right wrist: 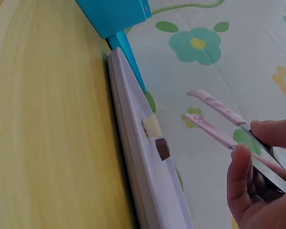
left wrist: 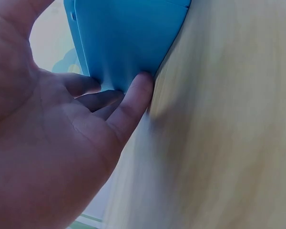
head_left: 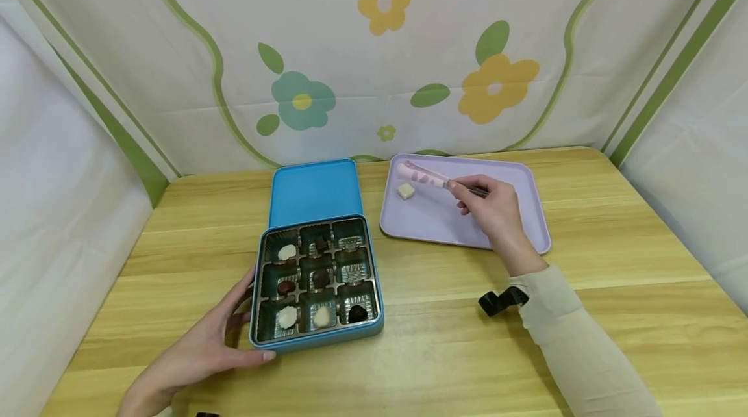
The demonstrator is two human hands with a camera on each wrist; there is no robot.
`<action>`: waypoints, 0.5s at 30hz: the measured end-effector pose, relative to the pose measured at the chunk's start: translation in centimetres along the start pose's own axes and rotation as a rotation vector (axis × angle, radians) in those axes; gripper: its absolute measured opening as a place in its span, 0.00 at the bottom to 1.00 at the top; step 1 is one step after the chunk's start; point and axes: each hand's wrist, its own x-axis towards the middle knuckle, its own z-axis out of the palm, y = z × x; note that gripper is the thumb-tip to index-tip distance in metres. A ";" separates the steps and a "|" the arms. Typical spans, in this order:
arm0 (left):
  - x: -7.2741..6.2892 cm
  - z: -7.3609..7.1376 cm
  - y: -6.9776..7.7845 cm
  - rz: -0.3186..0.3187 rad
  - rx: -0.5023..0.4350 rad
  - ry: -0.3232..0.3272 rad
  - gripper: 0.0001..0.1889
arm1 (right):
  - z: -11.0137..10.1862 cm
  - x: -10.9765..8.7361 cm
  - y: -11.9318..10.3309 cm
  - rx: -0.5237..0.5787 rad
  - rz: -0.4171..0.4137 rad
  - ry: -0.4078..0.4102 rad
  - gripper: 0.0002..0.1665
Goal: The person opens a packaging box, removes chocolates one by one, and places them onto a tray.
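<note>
My right hand [head_left: 487, 206] pinches a pair of tongs [head_left: 429, 176] with pink, paw-like tips, held above the lilac tray [head_left: 514, 176]. The tips stand apart with nothing between them in the right wrist view. On the tray are a cream square chocolate [head_left: 406, 191] and a dark brown square [right wrist: 163, 149], the latter seen only in the right wrist view. My left hand [head_left: 204, 342] rests against the blue tin [head_left: 327, 341], fingers along its left side, thumb by the near left corner. White, brown and dark chocolates [head_left: 322, 317] sit in several of its compartments.
A blue lid [head_left: 315, 193] lies behind the tin, at the left of the tray. The wooden table [head_left: 444, 352] ends at a flowered white curtain [head_left: 350, 47]. A black strap [head_left: 502, 301] hangs from the right wrist.
</note>
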 end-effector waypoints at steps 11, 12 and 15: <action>0.5 -0.2 -0.2 0.018 -0.019 0.018 0.70 | 0.1 -1.7 -1.8 -0.106 -0.263 -0.226 0.15; 0.5 -0.2 -0.2 0.017 -0.022 0.017 0.70 | 0.1 -1.9 -2.0 -0.126 -0.289 -0.262 0.13; 0.5 -0.2 -0.2 0.022 -0.031 0.017 0.70 | -0.1 -2.5 -2.8 -0.171 -0.367 -0.360 0.09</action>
